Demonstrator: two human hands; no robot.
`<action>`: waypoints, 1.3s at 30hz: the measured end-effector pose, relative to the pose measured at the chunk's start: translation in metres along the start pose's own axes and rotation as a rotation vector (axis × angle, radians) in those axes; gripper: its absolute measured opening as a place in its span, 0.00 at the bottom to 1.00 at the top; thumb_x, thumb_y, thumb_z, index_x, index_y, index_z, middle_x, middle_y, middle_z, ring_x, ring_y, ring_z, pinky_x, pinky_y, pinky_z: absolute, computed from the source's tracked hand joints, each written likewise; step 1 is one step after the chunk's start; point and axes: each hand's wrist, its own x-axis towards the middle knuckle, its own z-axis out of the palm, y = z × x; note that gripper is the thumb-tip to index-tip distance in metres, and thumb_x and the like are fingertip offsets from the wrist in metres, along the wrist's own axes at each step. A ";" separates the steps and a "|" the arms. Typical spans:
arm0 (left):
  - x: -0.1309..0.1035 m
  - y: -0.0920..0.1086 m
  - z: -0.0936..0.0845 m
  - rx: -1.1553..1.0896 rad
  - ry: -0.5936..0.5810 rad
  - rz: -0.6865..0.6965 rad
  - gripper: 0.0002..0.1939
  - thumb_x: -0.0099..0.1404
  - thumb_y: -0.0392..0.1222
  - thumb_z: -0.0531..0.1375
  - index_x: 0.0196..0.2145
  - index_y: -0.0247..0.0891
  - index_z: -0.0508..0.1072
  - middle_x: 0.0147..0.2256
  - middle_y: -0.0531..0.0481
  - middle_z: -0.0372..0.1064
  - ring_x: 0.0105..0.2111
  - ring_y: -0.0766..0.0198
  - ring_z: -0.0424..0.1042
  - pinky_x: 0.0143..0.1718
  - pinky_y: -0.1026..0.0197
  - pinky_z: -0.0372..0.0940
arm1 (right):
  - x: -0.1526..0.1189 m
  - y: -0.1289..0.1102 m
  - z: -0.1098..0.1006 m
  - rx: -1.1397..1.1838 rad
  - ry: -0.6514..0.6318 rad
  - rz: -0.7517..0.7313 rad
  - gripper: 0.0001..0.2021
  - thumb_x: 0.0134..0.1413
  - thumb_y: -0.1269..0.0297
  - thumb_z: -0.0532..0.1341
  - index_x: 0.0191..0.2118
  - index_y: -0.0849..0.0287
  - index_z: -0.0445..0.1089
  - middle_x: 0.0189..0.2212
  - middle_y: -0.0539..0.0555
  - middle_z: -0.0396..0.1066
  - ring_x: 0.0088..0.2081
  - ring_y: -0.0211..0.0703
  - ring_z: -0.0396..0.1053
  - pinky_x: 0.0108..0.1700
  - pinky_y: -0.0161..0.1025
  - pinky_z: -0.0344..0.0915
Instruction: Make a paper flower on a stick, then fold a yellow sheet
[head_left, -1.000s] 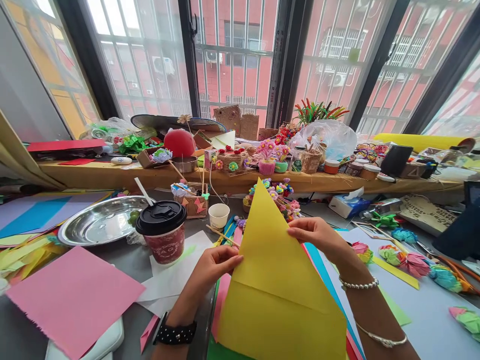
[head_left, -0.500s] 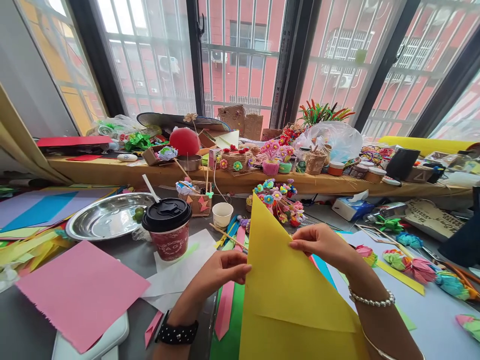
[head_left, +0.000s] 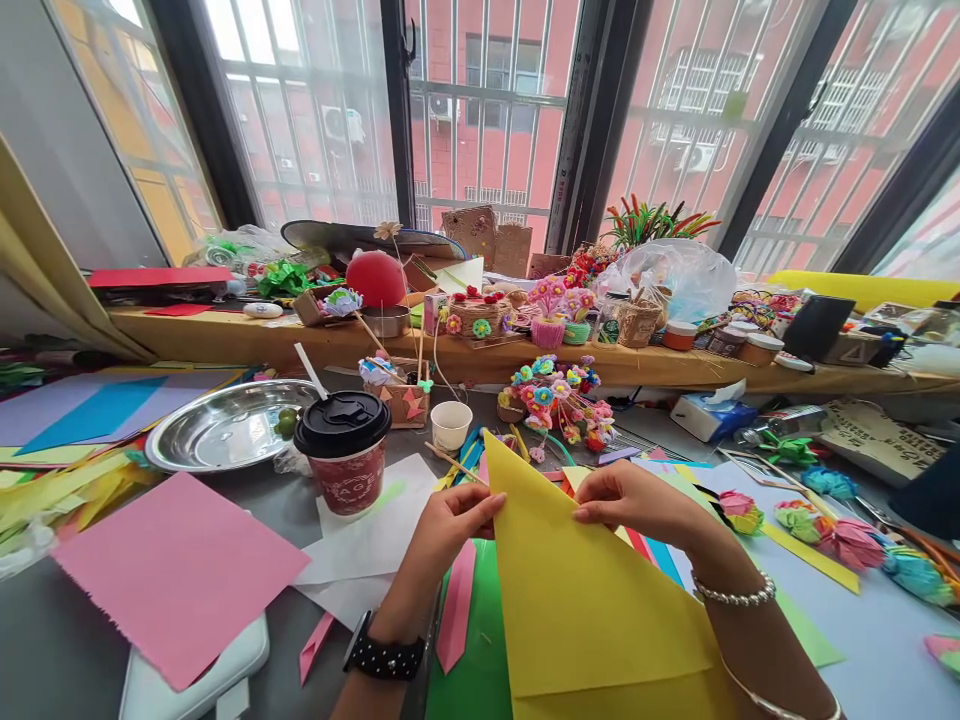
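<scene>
I find the yellow paper (head_left: 592,600) to the right of the lidded cup (head_left: 345,478), held up at a slant over a green sheet (head_left: 484,665) on the worktop (head_left: 45,660). Done, as far as I can verify from this end of the feed: the paper comes to a sharp point at its far end, and a straight line crosses its lower part – crease or loose edge, I cannot tell which. Outstanding: the paper is not laid flat, and its near end runs out of view, so I cannot pass the folding as complete; I judge it to be partway.

The left hand (head_left: 448,520) sits between the lidded cup and the paper, wrist raised, thumb and fingers in a narrow pinch on the edge just below the point. The right hand (head_left: 634,505) is across the paper from the lidded cup, wrist bent, thumb and fingers pinching the other slanting edge. Neither is spread wide – both hold the paper.

Also noted: a pink sheet (head_left: 180,575) lies left of the lidded cup, white paper (head_left: 360,550) reaches under it, and a pink strip (head_left: 456,615) lies to its right, on the green sheet.
</scene>
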 end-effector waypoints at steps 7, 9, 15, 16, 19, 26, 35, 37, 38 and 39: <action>-0.001 -0.005 0.005 0.010 -0.005 -0.003 0.14 0.43 0.47 0.65 0.23 0.32 0.74 0.23 0.50 0.71 0.24 0.64 0.70 0.27 0.64 0.67 | 0.008 0.002 0.006 -0.034 0.110 -0.084 0.13 0.45 0.57 0.57 0.26 0.63 0.70 0.20 0.49 0.64 0.23 0.34 0.57 0.23 0.31 0.52; -0.002 -0.005 0.006 0.014 -0.012 -0.010 0.14 0.43 0.47 0.65 0.23 0.32 0.74 0.23 0.50 0.72 0.25 0.63 0.71 0.28 0.63 0.67 | 0.010 0.001 0.008 -0.020 0.132 -0.082 0.12 0.45 0.58 0.56 0.25 0.63 0.69 0.19 0.49 0.64 0.22 0.34 0.57 0.23 0.31 0.52; -0.001 -0.005 0.006 0.032 0.002 -0.022 0.15 0.42 0.48 0.65 0.23 0.32 0.74 0.23 0.50 0.72 0.26 0.62 0.71 0.30 0.62 0.67 | 0.014 0.002 0.010 -0.068 0.202 -0.085 0.11 0.43 0.59 0.57 0.24 0.62 0.69 0.20 0.49 0.66 0.23 0.35 0.60 0.24 0.31 0.53; -0.001 -0.005 0.005 0.028 0.005 -0.023 0.14 0.42 0.48 0.65 0.23 0.32 0.74 0.23 0.51 0.72 0.25 0.62 0.71 0.30 0.62 0.67 | 0.014 0.002 0.010 -0.086 0.212 -0.087 0.11 0.43 0.59 0.57 0.24 0.62 0.69 0.20 0.50 0.67 0.24 0.36 0.60 0.24 0.31 0.54; 0.001 -0.006 0.004 0.007 0.002 -0.038 0.14 0.42 0.47 0.66 0.23 0.33 0.74 0.22 0.52 0.71 0.25 0.64 0.71 0.30 0.63 0.67 | 0.014 0.001 0.011 -0.136 0.230 -0.094 0.12 0.44 0.58 0.56 0.24 0.62 0.70 0.21 0.50 0.68 0.24 0.37 0.62 0.24 0.31 0.55; 0.003 -0.009 0.003 -0.003 0.041 -0.039 0.15 0.41 0.47 0.66 0.22 0.33 0.73 0.22 0.51 0.71 0.25 0.63 0.71 0.29 0.63 0.67 | 0.011 0.000 0.011 -0.171 0.243 -0.110 0.12 0.45 0.58 0.56 0.25 0.61 0.70 0.21 0.50 0.69 0.25 0.38 0.63 0.24 0.31 0.56; -0.001 -0.008 0.008 -0.009 0.007 0.014 0.15 0.44 0.47 0.65 0.26 0.32 0.75 0.27 0.48 0.73 0.28 0.60 0.72 0.32 0.61 0.67 | 0.016 -0.006 0.019 -0.101 0.309 -0.098 0.13 0.44 0.56 0.57 0.25 0.61 0.70 0.23 0.51 0.71 0.26 0.39 0.65 0.24 0.31 0.58; -0.001 -0.008 0.008 -0.033 0.014 0.036 0.16 0.45 0.47 0.65 0.28 0.31 0.74 0.25 0.48 0.73 0.28 0.60 0.72 0.32 0.61 0.67 | 0.016 -0.007 0.019 -0.091 0.335 -0.109 0.13 0.44 0.56 0.56 0.25 0.61 0.70 0.23 0.51 0.71 0.26 0.39 0.66 0.24 0.32 0.58; -0.001 -0.008 0.009 -0.040 0.021 0.041 0.16 0.45 0.47 0.65 0.28 0.32 0.74 0.25 0.49 0.73 0.27 0.61 0.72 0.32 0.61 0.67 | 0.016 -0.008 0.019 -0.093 0.360 -0.115 0.13 0.44 0.56 0.56 0.25 0.61 0.70 0.23 0.51 0.71 0.26 0.39 0.66 0.25 0.32 0.58; 0.000 -0.008 0.009 -0.041 0.024 0.039 0.16 0.44 0.47 0.65 0.27 0.32 0.74 0.24 0.49 0.72 0.27 0.62 0.71 0.31 0.62 0.67 | 0.016 -0.009 0.019 -0.101 0.393 -0.119 0.13 0.45 0.56 0.56 0.25 0.61 0.69 0.23 0.51 0.71 0.26 0.39 0.66 0.25 0.32 0.58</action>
